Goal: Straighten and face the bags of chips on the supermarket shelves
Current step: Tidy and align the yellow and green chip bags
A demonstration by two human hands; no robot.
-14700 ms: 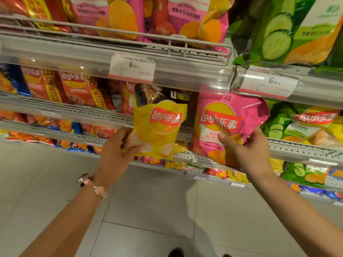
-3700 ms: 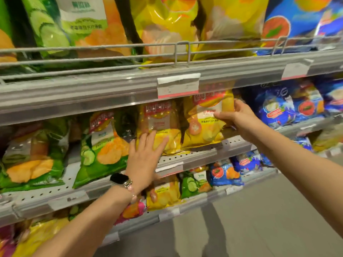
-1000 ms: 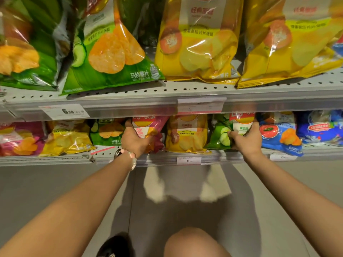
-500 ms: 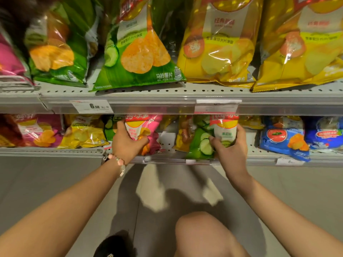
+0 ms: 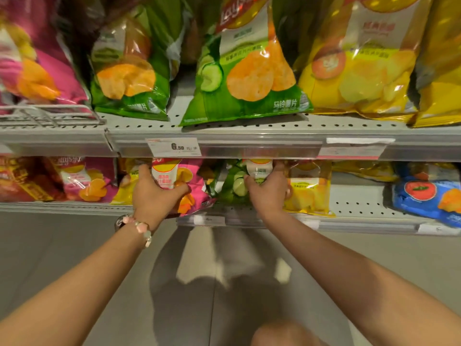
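Both hands reach to the lower shelf [image 5: 361, 204] — the left hand [image 5: 154, 196] grips a pink bag [image 5: 192, 181], the right hand [image 5: 268, 193] grips a green bag [image 5: 230, 189] just beside it.

glossy plastic chip bags [image 5: 252, 71], matt perforated metal shelf [image 5: 249, 126]

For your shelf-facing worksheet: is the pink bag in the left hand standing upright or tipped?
Tipped. The pink bag leans right on the lower shelf, its label slanted, gripped by the left hand.
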